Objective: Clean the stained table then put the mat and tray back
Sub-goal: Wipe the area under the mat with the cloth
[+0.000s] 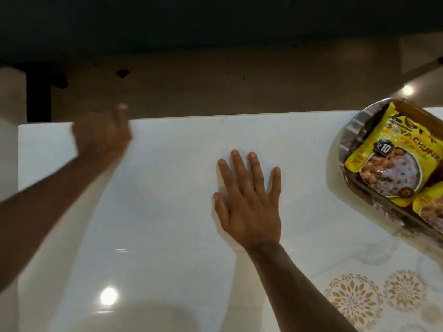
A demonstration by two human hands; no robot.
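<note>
My right hand lies flat on the white glossy table, palm down with its fingers spread, near the middle. My left hand is at the far left edge of the table and is blurred by motion. Its fingers look curled with one fingertip raised, and I see nothing in it. A round brown tray sits at the right edge of the table and holds yellow snack packets. A pale mat with gold flower prints lies at the near right corner.
Beyond the table's far edge is a brown floor with dark furniture at the upper left. Ceiling lights reflect off the table near the front left.
</note>
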